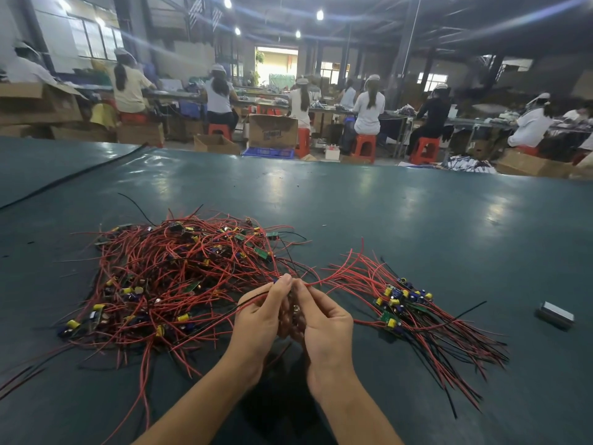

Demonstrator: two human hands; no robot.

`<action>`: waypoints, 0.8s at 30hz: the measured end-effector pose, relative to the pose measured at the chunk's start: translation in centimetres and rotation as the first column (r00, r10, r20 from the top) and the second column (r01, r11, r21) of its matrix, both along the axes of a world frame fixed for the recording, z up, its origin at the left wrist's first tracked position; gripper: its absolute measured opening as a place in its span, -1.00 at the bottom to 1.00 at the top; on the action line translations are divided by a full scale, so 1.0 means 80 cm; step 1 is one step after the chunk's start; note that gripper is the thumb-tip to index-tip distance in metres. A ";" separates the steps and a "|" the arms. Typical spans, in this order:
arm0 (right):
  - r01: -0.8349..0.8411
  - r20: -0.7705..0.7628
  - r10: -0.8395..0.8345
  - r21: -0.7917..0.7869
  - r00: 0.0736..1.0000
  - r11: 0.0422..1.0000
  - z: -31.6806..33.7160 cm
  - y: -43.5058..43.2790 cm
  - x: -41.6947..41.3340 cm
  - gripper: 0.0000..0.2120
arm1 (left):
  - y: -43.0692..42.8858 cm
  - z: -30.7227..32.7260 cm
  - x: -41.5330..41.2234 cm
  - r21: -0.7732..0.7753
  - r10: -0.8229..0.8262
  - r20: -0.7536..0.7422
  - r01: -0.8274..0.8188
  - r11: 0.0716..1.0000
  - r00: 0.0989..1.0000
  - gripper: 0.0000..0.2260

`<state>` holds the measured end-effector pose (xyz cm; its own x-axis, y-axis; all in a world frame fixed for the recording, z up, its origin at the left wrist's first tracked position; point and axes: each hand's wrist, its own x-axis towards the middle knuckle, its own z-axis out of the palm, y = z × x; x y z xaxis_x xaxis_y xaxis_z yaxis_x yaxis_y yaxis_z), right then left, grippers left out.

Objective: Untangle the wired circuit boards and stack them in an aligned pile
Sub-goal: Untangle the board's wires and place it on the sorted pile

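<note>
Green bench mat (369,200): tangled heap of wired circuit boards (179,277) left of hands, aligned pile (401,306) right. Left hand (260,316) and right hand (324,319) curl together, pinching one board (294,309). I judge it light, leads floppy, snag-prone; hold board edges.

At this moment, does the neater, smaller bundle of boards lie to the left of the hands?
No: the smaller bundle lies right of the right hand, and the big tangled heap lies left of the left hand.
</note>
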<state>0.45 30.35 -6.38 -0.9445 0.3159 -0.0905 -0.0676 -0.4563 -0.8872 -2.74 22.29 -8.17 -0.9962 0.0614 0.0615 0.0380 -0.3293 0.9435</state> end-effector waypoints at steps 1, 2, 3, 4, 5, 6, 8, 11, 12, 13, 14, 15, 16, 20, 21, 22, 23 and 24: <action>0.009 0.012 -0.009 -0.015 1.000 1.000 -0.001 0.001 -0.001 -0.88 | 0.001 0.000 0.001 -0.018 0.003 -0.018 -0.004 1.000 1.000 -0.65; 0.021 0.024 -0.021 -0.032 1.000 0.999 -0.002 0.001 -0.002 -0.89 | 0.002 0.001 0.001 -0.033 0.003 -0.033 -0.004 0.999 0.999 -0.68; 0.031 0.032 -0.029 -0.044 0.999 0.999 -0.003 0.001 -0.004 -0.89 | 0.002 0.001 0.002 -0.041 0.002 -0.046 -0.004 0.999 0.999 -0.72; 0.039 0.037 -0.037 -0.052 0.999 0.998 -0.003 0.001 -0.004 -0.90 | 0.003 0.001 0.002 -0.046 0.004 -0.058 -0.007 0.999 0.998 -0.75; 0.046 0.038 -0.044 -0.060 0.998 0.997 -0.002 0.001 -0.006 -0.91 | 0.003 0.002 0.003 -0.053 0.012 -0.071 -0.016 0.998 0.997 -0.76; 0.057 0.046 -0.054 -0.070 0.997 0.996 -0.002 0.002 -0.007 -0.91 | 0.002 0.002 0.003 -0.065 0.023 -0.088 -0.028 0.997 0.996 -0.71; 0.105 0.089 -0.097 -0.087 0.991 0.991 0.001 0.008 -0.009 -0.89 | 0.000 0.003 0.003 -0.089 0.040 -0.113 -0.050 0.995 0.993 -0.58; 0.210 0.147 -0.194 -0.108 0.970 0.972 0.006 0.024 -0.014 -0.82 | -0.005 0.006 -0.002 -0.078 0.062 -0.101 -0.070 0.995 0.993 -0.55; 0.235 0.152 -0.216 -0.117 0.965 0.965 0.007 0.030 -0.015 -0.82 | -0.006 0.006 -0.004 -0.076 0.068 -0.097 -0.075 0.994 0.993 -0.55; 0.250 0.149 -0.231 -0.127 0.962 0.960 0.008 0.034 -0.016 -0.82 | -0.006 0.005 -0.005 -0.080 0.070 -0.098 -0.078 0.994 0.993 -0.55; 0.255 0.140 -0.237 -0.131 0.961 0.958 0.010 0.037 -0.015 -0.81 | -0.006 0.004 -0.006 -0.083 0.067 -0.103 -0.076 0.994 0.992 -0.54; 0.253 0.129 -0.237 -0.131 0.963 0.958 0.010 0.039 -0.015 -0.81 | -0.005 0.003 -0.006 -0.086 0.060 -0.109 -0.069 0.994 0.992 -0.54; 0.250 0.121 -0.235 -0.134 0.965 0.959 0.011 0.040 -0.014 -0.80 | -0.005 0.002 -0.005 -0.091 0.054 -0.111 -0.064 0.994 0.992 -0.54; 0.235 0.068 -0.226 -0.192 0.972 0.953 0.013 0.043 -0.012 -0.87 | -0.007 0.002 -0.007 -0.064 0.070 -0.064 -0.074 0.995 0.996 -0.55; 0.233 0.048 -0.228 -0.197 0.973 0.952 0.014 0.044 -0.012 -0.86 | -0.009 0.002 -0.009 -0.055 0.072 -0.050 -0.075 0.996 0.996 -0.55; 0.236 0.036 -0.233 -0.198 0.972 0.951 0.015 0.045 -0.011 -0.85 | -0.011 0.001 -0.010 -0.055 0.067 -0.042 -0.069 0.996 0.997 -0.54; 0.242 0.029 -0.242 -0.203 0.970 0.949 0.016 0.046 -0.011 -0.85 | -0.012 0.001 -0.011 -0.061 0.055 -0.039 -0.058 0.996 0.998 -0.54; 0.248 0.027 -0.248 -0.215 0.968 0.945 0.016 0.046 -0.010 -0.85 | -0.012 0.001 -0.012 -0.068 0.043 -0.039 -0.045 0.997 0.998 -0.54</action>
<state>-0.33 34.05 -5.07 -0.8389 0.5132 -0.1814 -0.2037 -0.6051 -0.7696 -3.67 21.33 -8.10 -0.9951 0.0228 0.0965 0.0872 -0.2611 0.9614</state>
